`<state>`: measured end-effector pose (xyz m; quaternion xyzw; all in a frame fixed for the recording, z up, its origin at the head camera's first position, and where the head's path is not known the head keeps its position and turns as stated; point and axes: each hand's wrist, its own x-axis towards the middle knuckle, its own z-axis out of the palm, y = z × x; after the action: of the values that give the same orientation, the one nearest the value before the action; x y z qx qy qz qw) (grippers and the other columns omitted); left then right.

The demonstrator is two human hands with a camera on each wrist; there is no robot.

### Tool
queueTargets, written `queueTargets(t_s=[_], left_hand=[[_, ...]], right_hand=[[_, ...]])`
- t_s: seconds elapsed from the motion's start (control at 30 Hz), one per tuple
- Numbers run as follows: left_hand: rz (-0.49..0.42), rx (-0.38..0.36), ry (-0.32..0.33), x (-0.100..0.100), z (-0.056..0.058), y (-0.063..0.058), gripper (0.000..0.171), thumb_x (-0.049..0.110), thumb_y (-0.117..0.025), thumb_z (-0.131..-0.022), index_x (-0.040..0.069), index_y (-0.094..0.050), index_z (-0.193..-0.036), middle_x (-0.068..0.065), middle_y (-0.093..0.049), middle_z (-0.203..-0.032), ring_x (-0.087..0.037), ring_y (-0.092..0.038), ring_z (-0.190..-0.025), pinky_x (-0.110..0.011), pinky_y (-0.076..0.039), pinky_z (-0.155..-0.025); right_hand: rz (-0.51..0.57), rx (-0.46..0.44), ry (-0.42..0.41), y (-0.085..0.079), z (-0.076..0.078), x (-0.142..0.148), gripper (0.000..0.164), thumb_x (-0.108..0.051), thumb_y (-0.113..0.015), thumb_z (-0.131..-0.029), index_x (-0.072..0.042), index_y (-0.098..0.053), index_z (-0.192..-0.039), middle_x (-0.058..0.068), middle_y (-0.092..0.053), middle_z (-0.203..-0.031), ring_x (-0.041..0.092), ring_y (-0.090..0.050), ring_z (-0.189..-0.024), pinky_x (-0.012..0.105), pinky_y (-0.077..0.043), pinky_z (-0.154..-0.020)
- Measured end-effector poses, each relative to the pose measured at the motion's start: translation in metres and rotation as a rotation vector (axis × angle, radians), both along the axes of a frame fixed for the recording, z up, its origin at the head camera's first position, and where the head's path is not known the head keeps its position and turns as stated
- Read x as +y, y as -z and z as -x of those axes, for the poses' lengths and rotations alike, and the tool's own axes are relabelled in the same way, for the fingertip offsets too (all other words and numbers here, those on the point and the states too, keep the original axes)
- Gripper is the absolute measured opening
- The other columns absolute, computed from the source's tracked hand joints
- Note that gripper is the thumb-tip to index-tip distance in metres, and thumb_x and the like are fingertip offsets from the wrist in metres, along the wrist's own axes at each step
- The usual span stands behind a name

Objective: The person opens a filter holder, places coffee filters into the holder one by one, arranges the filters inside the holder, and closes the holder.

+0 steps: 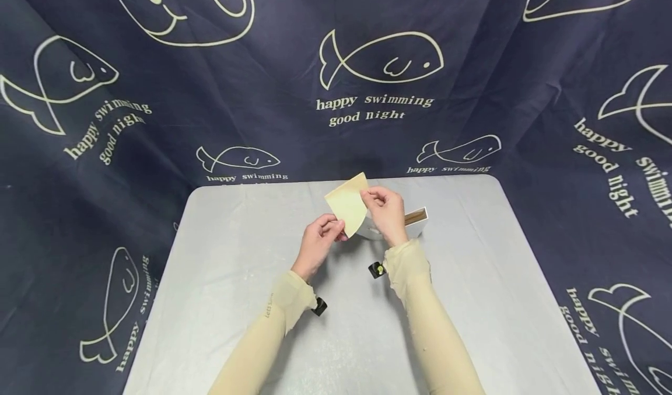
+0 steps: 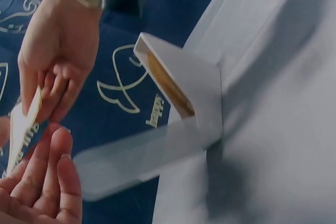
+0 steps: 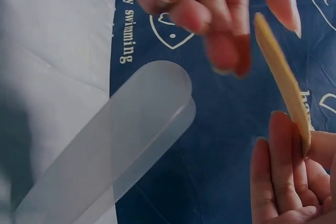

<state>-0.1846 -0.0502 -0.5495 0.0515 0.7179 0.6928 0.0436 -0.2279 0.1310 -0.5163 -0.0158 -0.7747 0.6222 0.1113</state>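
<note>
A pale yellow square of paper is held up tilted between both hands, above the far part of the table. My left hand holds its lower corner, thumb in front and fingers behind. On the right edge, my right hand pinches the paper between thumb and fingers. Seen nearly edge-on in the right wrist view, the paper looks thin; whether it is one sheet or several, I cannot tell. Just behind the right hand stands a white box, its narrow opening showing a tan layer inside.
A translucent, round-ended strip extends from the box's side, close below the hands. The light grey table ends at a dark blue curtain printed with fish. A small black device sits at the right wrist, another at the left.
</note>
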Motion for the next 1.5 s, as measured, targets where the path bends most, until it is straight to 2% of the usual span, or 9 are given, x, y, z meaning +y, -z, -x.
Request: queueTargets(t_s=[0.17,0.33,0.6,0.77,0.87,1.0,1.17,1.27,1.5], left_hand=[[0.029,0.024,-0.07,0.006,-0.001,0.0,0.02,0.017,-0.065,-0.104,-0.002,-0.067,-0.099,0.0,-0.072,-0.077,-0.007,-0.064,-0.069,-0.03,-0.06,-0.07],[0.073,0.031,-0.099,0.005,0.0,0.0,0.018,0.015,-0.064,-0.104,-0.001,-0.066,-0.096,-0.002,-0.068,-0.075,-0.008,-0.059,-0.066,-0.023,-0.053,-0.064],[0.12,0.068,-0.037,-0.004,0.0,-0.004,0.02,0.016,-0.064,-0.104,0.0,-0.067,-0.093,-0.013,-0.072,-0.08,-0.012,-0.06,-0.07,-0.022,-0.052,-0.065],[0.142,0.066,0.023,-0.008,0.0,-0.004,0.019,0.016,-0.062,-0.105,0.0,-0.066,-0.094,-0.011,-0.073,-0.081,-0.011,-0.063,-0.072,-0.038,-0.061,-0.071],[0.131,0.061,0.036,-0.008,0.0,-0.002,0.018,0.017,-0.062,-0.105,0.001,-0.067,-0.099,-0.01,-0.073,-0.082,-0.013,-0.065,-0.072,-0.038,-0.061,-0.072],[0.046,0.028,0.035,-0.005,-0.002,0.0,0.018,0.017,-0.062,-0.105,0.0,-0.067,-0.108,-0.014,-0.075,-0.088,-0.018,-0.071,-0.075,-0.027,-0.059,-0.072],[-0.039,-0.015,0.036,0.001,-0.005,0.001,0.018,0.014,-0.062,-0.105,-0.002,-0.066,-0.112,-0.02,-0.075,-0.093,-0.023,-0.074,-0.08,-0.03,-0.061,-0.075],[-0.027,-0.016,0.018,0.005,-0.006,0.0,0.018,0.014,-0.061,-0.105,-0.003,-0.066,-0.109,-0.021,-0.075,-0.091,-0.028,-0.074,-0.081,-0.031,-0.062,-0.075],[0.018,0.014,0.004,0.001,-0.001,-0.003,0.017,0.01,-0.058,-0.106,-0.005,-0.065,-0.103,-0.026,-0.072,-0.087,-0.048,-0.071,-0.083,-0.021,-0.057,-0.069]], right_hand=[[0.038,-0.031,-0.044,0.005,-0.002,-0.001,0.023,-0.017,-0.075,-0.097,0.005,-0.077,-0.104,0.009,-0.076,-0.084,0.001,-0.064,-0.067,0.014,-0.05,-0.061],[0.105,-0.043,-0.061,-0.001,0.001,0.004,0.024,-0.015,-0.072,-0.098,0.007,-0.074,-0.11,0.0,-0.074,-0.086,-0.001,-0.066,-0.074,0.013,-0.053,-0.069],[0.123,-0.061,-0.147,-0.014,0.011,0.017,0.03,-0.014,-0.071,-0.099,0.006,-0.071,-0.12,-0.006,-0.073,-0.094,0.0,-0.068,-0.083,0.014,-0.054,-0.077],[0.064,-0.123,-0.204,-0.012,0.011,0.022,0.022,-0.011,-0.075,-0.095,0.006,-0.074,-0.109,-0.009,-0.071,-0.081,0.002,-0.069,-0.074,0.02,-0.055,-0.073],[0.061,-0.129,-0.184,-0.01,0.01,0.023,0.019,-0.011,-0.077,-0.094,0.006,-0.073,-0.101,-0.011,-0.07,-0.076,0.002,-0.069,-0.071,0.021,-0.055,-0.072],[0.095,-0.065,-0.081,-0.005,0.007,0.024,0.02,-0.013,-0.078,-0.093,0.006,-0.071,-0.094,-0.012,-0.066,-0.075,0.001,-0.062,-0.069,0.017,-0.051,-0.067],[0.129,0.008,0.036,0.002,0.005,0.025,0.019,-0.01,-0.078,-0.092,0.007,-0.072,-0.094,-0.015,-0.067,-0.074,0.0,-0.062,-0.067,0.015,-0.049,-0.065],[0.158,0.01,0.025,0.006,0.003,0.024,0.021,-0.009,-0.077,-0.093,0.01,-0.072,-0.099,-0.016,-0.069,-0.075,-0.001,-0.065,-0.069,0.015,-0.051,-0.066],[0.199,0.001,-0.064,0.004,0.004,0.024,0.023,-0.007,-0.074,-0.095,0.011,-0.072,-0.109,-0.016,-0.07,-0.08,0.0,-0.064,-0.072,0.015,-0.051,-0.067]])
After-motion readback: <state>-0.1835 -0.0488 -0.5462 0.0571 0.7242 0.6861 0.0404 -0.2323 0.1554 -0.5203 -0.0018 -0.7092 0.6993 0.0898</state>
